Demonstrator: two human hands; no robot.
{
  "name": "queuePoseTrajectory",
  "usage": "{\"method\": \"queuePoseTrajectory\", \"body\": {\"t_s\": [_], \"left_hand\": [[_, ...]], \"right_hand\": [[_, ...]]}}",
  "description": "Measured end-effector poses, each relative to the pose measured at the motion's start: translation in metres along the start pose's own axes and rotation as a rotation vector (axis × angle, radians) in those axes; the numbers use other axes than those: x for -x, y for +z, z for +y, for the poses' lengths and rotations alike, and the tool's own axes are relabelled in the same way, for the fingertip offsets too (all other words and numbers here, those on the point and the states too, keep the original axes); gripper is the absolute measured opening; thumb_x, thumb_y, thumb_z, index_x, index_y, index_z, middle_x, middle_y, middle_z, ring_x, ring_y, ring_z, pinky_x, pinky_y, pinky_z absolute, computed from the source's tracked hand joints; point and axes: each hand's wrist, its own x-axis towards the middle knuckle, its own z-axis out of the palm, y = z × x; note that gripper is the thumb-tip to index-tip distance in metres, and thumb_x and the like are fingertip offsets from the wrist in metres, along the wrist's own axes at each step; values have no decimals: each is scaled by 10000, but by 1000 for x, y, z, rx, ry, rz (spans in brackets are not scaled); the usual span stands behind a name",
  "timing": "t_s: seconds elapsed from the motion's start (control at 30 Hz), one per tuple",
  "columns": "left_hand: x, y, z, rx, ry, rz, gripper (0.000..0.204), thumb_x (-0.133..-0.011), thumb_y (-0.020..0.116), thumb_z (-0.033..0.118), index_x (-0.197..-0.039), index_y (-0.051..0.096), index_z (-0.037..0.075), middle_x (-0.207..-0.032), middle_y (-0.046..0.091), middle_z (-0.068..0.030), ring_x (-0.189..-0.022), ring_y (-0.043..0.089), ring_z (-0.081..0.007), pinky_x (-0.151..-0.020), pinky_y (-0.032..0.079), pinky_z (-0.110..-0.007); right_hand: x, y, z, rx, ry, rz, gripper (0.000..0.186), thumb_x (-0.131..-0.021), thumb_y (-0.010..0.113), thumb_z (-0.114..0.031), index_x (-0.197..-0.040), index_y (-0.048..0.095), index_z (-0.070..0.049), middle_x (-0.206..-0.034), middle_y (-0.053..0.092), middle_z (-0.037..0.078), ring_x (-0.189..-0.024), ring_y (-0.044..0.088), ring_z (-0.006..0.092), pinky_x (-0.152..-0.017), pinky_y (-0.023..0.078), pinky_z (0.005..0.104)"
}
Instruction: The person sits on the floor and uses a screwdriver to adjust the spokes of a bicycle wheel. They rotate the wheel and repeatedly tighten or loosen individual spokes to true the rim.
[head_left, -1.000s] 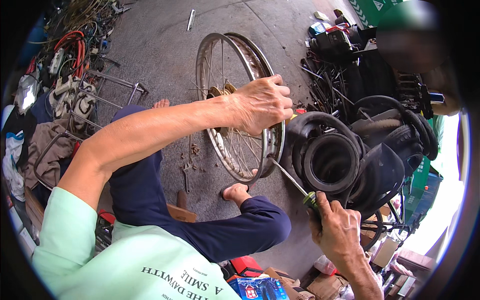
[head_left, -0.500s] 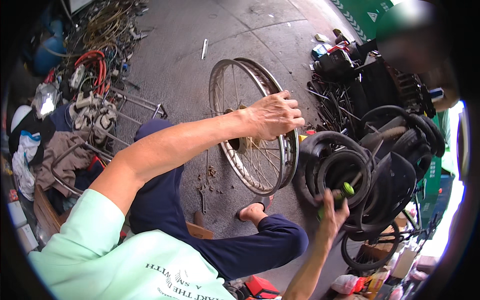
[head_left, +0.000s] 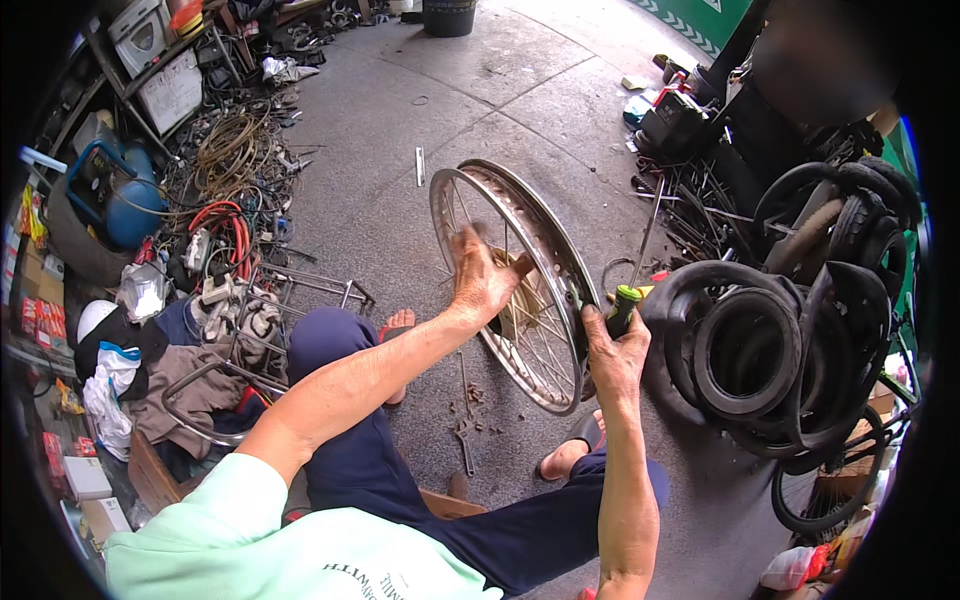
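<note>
Around the frame's centre, a tyreless spoked wheel (head_left: pixel 557 278) tilts over the grey floor (head_left: pixel 370 130). Just right of it, the right hand (head_left: pixel 615 350) is wrapped round a green-and-black screwdriver (head_left: pixel 627 302), thumb beside the rim (head_left: pixel 580 365), perhaps to steady both at once. The left hand (head_left: pixel 485 282) reaches among the spokes (head_left: pixel 545 330); I cannot tell whether its blurred fingers (head_left: pixel 468 245) grip anything.

Wheel (head_left: pixel 556 250) at centre — tyres (head_left: pixel 675 320) heaped right, cables (head_left: pixel 225 150) strewn left, bucket (head_left: pixel 448 17) far behind — and here, on the floor (head_left: pixel 450 110), nearer and left, a wrench (head_left: pixel 467 455)!
</note>
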Motion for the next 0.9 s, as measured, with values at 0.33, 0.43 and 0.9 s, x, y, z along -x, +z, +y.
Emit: {"method": "queuePoseTrajectory", "body": {"t_s": [0.33,0.43,0.9], "left_hand": [[-47,19,-29,300,267,16,117,-881,551,22,-862,643,-47,-655,672,-102,-600,648,-160,-585,518,-323],[-37,8,-12,148,203,-111,100,-880,561,0,-909,647,-42,-736,697,-86,-690,660,-129,-626,524,-304],[-17,-7,2,598,240,-177,158,-963,561,25,-1032,697,-15,-898,680,50,-820,547,-25,-690,465,-218]], "right_hand": [[0,6,-5,-78,61,-11,199,-880,761,-128,-848,598,-18,-723,577,-25,-668,496,68,-602,424,260],[0,3,-6,-96,41,2,205,-874,745,-108,-816,575,-9,-678,556,-4,-634,486,83,-566,420,285],[17,-20,-10,26,133,-65,213,-892,744,-134,-833,566,-33,-636,534,-15,-523,463,50,-448,386,251]]}}
